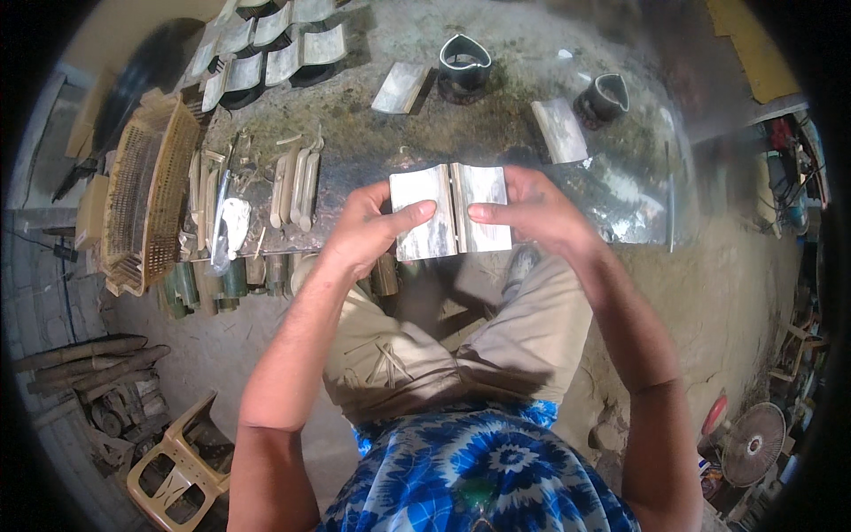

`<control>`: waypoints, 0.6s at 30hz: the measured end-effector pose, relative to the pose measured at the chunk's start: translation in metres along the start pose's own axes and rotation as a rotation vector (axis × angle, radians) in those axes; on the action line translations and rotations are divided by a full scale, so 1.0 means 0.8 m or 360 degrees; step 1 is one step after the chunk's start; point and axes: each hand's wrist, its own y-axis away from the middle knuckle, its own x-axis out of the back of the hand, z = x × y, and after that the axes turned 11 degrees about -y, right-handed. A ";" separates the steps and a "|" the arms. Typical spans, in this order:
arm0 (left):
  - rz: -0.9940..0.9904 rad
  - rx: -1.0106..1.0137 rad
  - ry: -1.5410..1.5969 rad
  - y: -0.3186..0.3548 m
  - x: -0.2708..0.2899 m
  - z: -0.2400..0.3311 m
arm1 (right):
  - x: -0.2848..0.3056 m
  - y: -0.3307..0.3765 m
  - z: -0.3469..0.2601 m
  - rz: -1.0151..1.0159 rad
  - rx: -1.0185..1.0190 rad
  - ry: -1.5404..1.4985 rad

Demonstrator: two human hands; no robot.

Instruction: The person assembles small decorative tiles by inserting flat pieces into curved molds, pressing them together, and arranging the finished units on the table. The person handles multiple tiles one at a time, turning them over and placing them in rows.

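Above my lap, at the near edge of the worktable (496, 115), I hold two curved, whitish-grey panels side by side. My left hand (362, 229) grips the left panel (421, 191), thumb flat across its face and fingers behind it. My right hand (548, 211) grips the right panel (487, 183) the same way. Their inner edges run parallel, with a narrow dark gap and thin pale edges between them. Whether they touch behind is hidden. Beyond my hands lie two similar loose panels, one panel (401, 87) left of centre and another panel (558, 129) at the right.
Two dark teardrop-shaped rings, a ring (464, 66) and a ring (605, 99), stand farther back. Rows of curved panels (282, 62) fill the far left. Bamboo strips (297, 182) and a woven basket (142, 191) are at left. A plastic chair (177, 470) and fan (753, 443) stand below.
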 end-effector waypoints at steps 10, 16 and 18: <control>-0.0026 -0.0006 -0.0095 -0.002 0.003 -0.002 | -0.005 0.001 -0.003 -0.0013 0.0041 0.0017; -0.0034 -0.0007 -0.0058 -0.002 0.003 -0.002 | -0.004 0.001 -0.004 0.0008 0.0005 0.0045; -0.0049 -0.0026 -0.0037 -0.002 0.003 -0.002 | -0.004 0.001 -0.004 0.0001 0.0015 0.0045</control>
